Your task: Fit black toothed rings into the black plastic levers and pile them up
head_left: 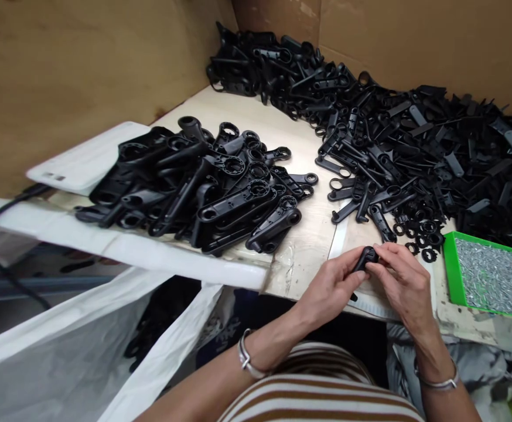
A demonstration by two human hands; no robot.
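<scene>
Striped fabric [321, 395] fills the bottom centre; above it, right of centre in the frame, the left hand [331, 288] and right hand [402, 280] pinch one black plastic part [365, 258] between curled fingers.

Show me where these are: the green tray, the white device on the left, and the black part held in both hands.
Green tray [454, 274]: head view, on its left wall.
White device [91, 156]: head view, on its flat top.
Black part [364, 259]: head view, on its exposed middle.
</scene>
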